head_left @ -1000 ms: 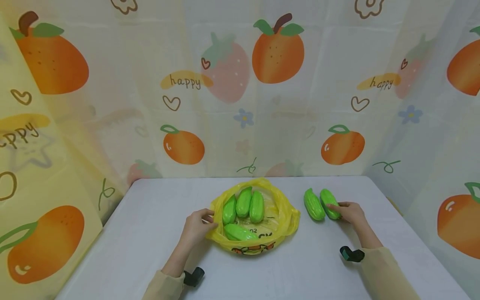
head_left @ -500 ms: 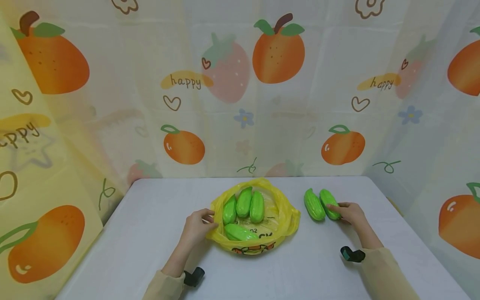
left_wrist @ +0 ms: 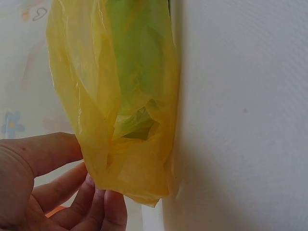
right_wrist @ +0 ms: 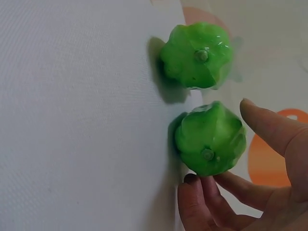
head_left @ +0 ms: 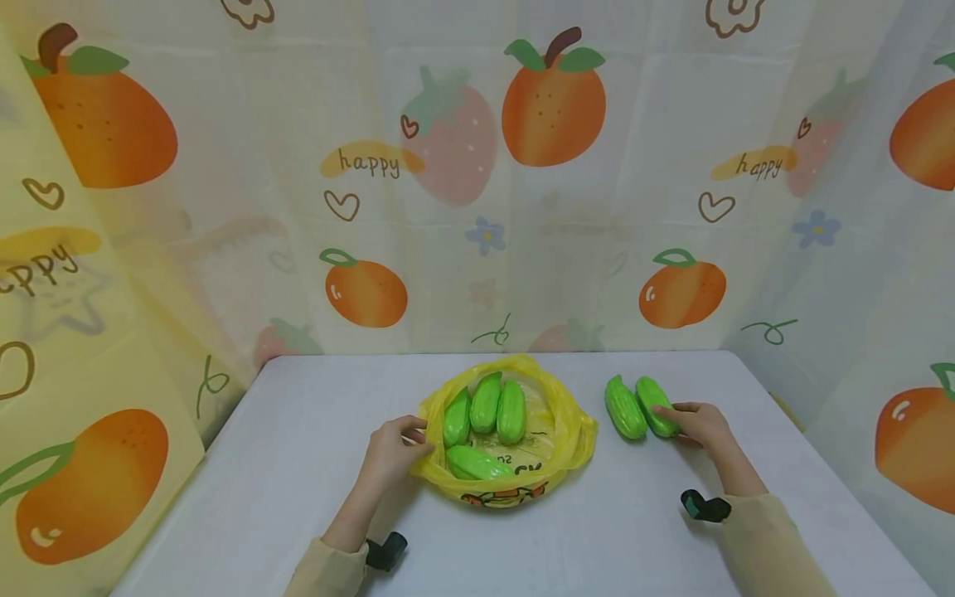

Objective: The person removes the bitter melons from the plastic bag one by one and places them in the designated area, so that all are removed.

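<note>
My left hand pinches the left edge of a yellow plastic bag that sits on the table with its mouth spread wide. In the left wrist view the thumb and fingers lie on either side of the thin film of the bag. Inside are several glossy, ridged green gourds, one lying crosswise at the front. My right hand holds the rightmost green gourd around its sides. In the right wrist view the thumb is above this gourd and the fingertips are at its underside.
Just left of the held gourd lies another green gourd. All rests on a white-covered table. Fruit-printed curtains hang behind and at both sides. A dark camera sits by the left wrist, another camera by the right.
The right hand and wrist have shifted very slightly to the right. The left hand, the bag and the gourds look the same.
</note>
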Demonstrator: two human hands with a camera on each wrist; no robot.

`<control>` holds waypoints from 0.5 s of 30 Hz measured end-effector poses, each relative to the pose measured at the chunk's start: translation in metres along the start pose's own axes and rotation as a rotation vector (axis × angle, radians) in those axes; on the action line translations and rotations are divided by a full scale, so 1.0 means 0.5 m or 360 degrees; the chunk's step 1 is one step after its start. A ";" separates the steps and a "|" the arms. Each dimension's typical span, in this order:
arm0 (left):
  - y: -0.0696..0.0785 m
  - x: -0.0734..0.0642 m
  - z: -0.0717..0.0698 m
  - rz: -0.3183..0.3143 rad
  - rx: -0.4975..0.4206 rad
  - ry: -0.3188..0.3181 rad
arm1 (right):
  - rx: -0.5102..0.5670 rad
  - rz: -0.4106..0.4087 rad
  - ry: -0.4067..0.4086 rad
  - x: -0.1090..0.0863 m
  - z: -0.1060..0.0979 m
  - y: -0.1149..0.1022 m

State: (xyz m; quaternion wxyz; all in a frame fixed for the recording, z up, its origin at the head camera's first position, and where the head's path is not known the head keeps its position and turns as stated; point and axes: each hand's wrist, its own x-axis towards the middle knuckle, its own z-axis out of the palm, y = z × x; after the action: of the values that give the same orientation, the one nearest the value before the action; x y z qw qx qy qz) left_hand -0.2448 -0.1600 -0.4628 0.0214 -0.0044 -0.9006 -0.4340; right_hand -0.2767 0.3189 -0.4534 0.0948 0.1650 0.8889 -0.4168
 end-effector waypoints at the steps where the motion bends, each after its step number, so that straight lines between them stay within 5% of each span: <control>1: 0.001 0.000 0.000 0.0000 -0.0001 0.0002 | -0.0005 -0.0001 -0.0003 -0.001 -0.002 0.000; 15: 0.005 0.000 0.000 0.0012 0.0008 0.0015 | 0.0070 -0.0113 -0.0053 -0.043 -0.038 -0.007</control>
State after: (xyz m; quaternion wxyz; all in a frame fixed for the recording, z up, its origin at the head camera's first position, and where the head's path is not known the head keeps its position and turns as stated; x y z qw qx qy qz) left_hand -0.2448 -0.1583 -0.4610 0.0273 -0.0056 -0.9016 -0.4317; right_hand -0.2586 0.3266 -0.4322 0.0911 0.1283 0.8831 -0.4419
